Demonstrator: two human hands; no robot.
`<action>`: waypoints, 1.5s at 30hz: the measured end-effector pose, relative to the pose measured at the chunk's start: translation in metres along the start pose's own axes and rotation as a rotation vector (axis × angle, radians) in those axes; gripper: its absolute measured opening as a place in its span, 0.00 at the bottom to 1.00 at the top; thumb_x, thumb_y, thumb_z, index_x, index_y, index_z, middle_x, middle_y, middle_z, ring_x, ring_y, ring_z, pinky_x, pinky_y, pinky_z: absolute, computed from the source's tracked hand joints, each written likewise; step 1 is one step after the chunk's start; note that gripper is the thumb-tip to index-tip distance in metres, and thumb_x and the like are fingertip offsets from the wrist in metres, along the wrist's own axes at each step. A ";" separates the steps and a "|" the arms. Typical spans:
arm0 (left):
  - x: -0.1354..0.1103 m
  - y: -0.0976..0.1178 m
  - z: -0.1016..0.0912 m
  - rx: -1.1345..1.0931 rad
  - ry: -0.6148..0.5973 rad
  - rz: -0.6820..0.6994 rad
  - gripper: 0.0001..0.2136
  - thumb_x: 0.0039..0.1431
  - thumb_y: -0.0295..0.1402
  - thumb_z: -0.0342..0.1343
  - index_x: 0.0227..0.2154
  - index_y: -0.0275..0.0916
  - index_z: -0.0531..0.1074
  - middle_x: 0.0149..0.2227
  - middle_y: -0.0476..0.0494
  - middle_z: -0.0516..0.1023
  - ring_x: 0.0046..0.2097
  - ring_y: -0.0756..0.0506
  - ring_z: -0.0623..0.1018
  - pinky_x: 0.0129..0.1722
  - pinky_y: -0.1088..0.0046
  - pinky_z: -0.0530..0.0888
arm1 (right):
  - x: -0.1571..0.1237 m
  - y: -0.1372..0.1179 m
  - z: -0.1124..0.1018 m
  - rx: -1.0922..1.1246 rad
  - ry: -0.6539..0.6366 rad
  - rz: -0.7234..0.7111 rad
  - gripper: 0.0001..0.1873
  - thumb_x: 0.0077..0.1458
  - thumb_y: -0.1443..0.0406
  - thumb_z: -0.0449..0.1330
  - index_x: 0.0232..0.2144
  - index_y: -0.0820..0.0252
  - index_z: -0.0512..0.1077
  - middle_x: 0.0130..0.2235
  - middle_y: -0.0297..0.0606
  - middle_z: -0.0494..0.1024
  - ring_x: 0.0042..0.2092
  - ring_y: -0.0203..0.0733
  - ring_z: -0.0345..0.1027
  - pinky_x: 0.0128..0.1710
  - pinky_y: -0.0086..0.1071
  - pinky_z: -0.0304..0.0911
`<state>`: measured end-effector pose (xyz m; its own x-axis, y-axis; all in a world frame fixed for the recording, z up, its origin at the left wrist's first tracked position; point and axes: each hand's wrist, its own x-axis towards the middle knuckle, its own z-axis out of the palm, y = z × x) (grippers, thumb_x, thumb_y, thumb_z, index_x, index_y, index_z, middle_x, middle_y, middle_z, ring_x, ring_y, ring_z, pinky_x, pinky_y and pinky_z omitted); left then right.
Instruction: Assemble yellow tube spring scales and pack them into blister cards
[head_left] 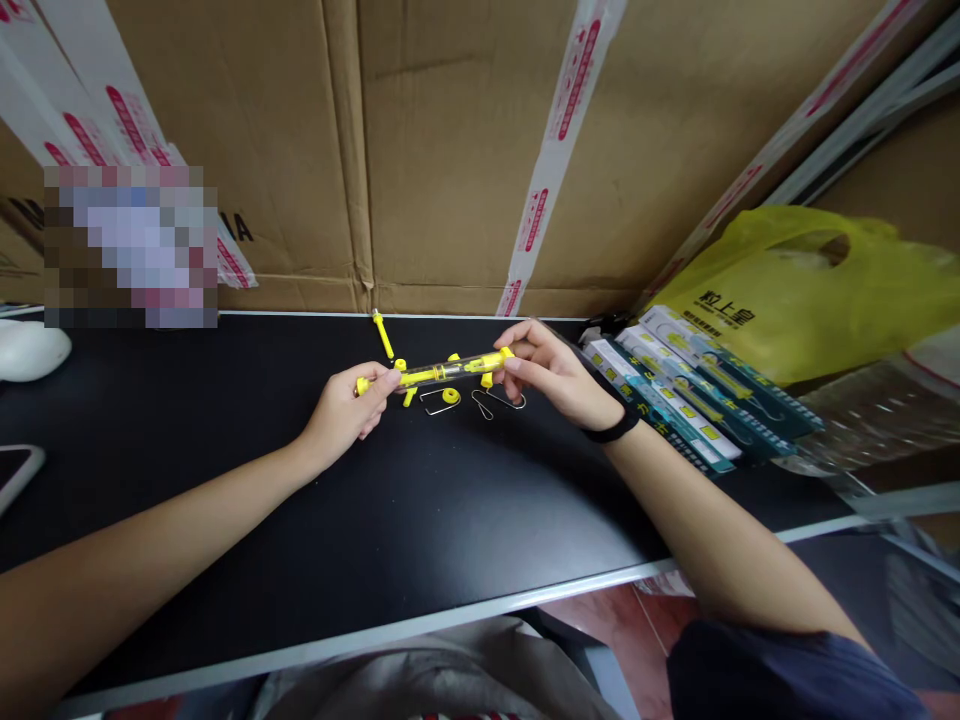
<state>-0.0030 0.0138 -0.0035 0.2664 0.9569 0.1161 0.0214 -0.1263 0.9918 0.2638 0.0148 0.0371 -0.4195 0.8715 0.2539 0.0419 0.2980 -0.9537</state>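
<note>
A clear tube with yellow end pieces and yellow and metal parts inside (pixel 450 371) is held nearly level above the black table. My left hand (pixel 358 405) pinches its left end between thumb and fingers. At the other end, my right hand (pixel 551 372) grips the yellow tip. Under and behind the tube lie small yellow pieces, a yellow ring (pixel 451 396), a bent metal wire (pixel 439 408) and a looped metal wire (pixel 484 405). A yellow rod with a pale tip (pixel 383 334) rests farther back.
Cardboard boxes (pixel 450 150) stand behind the black table (pixel 420 540). On the right are several flat printed packages (pixel 675 390) and a yellow plastic bag (pixel 810 290). A white rounded object (pixel 30 350) and a phone-like device (pixel 16 475) lie at the left edge.
</note>
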 end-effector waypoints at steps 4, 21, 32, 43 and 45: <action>0.001 -0.001 0.000 -0.011 0.020 0.006 0.17 0.56 0.48 0.57 0.26 0.37 0.65 0.16 0.58 0.57 0.14 0.57 0.58 0.12 0.82 0.57 | 0.000 -0.001 0.000 -0.008 0.031 0.030 0.16 0.59 0.54 0.58 0.40 0.57 0.60 0.31 0.33 0.75 0.25 0.31 0.69 0.22 0.25 0.65; 0.003 0.006 -0.002 -0.110 0.052 -0.048 0.11 0.56 0.39 0.59 0.30 0.38 0.64 0.16 0.60 0.56 0.14 0.59 0.55 0.11 0.86 0.52 | -0.003 0.007 0.015 -0.047 -0.012 -0.035 0.15 0.60 0.55 0.57 0.40 0.56 0.58 0.35 0.34 0.75 0.26 0.30 0.70 0.24 0.25 0.66; 0.006 0.015 -0.004 -0.254 0.154 -0.155 0.10 0.64 0.31 0.48 0.26 0.37 0.63 0.16 0.59 0.51 0.14 0.59 0.52 0.12 0.85 0.48 | -0.012 0.004 0.030 -0.174 0.025 -0.112 0.13 0.62 0.56 0.56 0.42 0.56 0.59 0.37 0.35 0.71 0.28 0.31 0.69 0.27 0.27 0.65; 0.007 0.012 -0.003 -0.307 0.188 -0.128 0.09 0.62 0.31 0.50 0.26 0.37 0.63 0.16 0.60 0.51 0.14 0.59 0.52 0.12 0.85 0.48 | -0.001 0.020 0.011 -0.550 0.268 -0.236 0.11 0.66 0.59 0.47 0.42 0.57 0.66 0.36 0.39 0.73 0.35 0.40 0.68 0.34 0.35 0.65; 0.008 0.011 -0.004 -0.322 0.190 -0.132 0.09 0.62 0.31 0.50 0.26 0.38 0.63 0.16 0.60 0.51 0.14 0.59 0.52 0.12 0.85 0.47 | 0.002 0.028 0.013 -0.885 0.195 -0.297 0.08 0.62 0.62 0.53 0.37 0.59 0.70 0.35 0.41 0.74 0.37 0.44 0.66 0.38 0.39 0.64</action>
<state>-0.0045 0.0208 0.0088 0.0981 0.9945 -0.0360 -0.2679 0.0612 0.9615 0.2522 0.0202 0.0093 -0.3680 0.7385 0.5649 0.6626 0.6345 -0.3979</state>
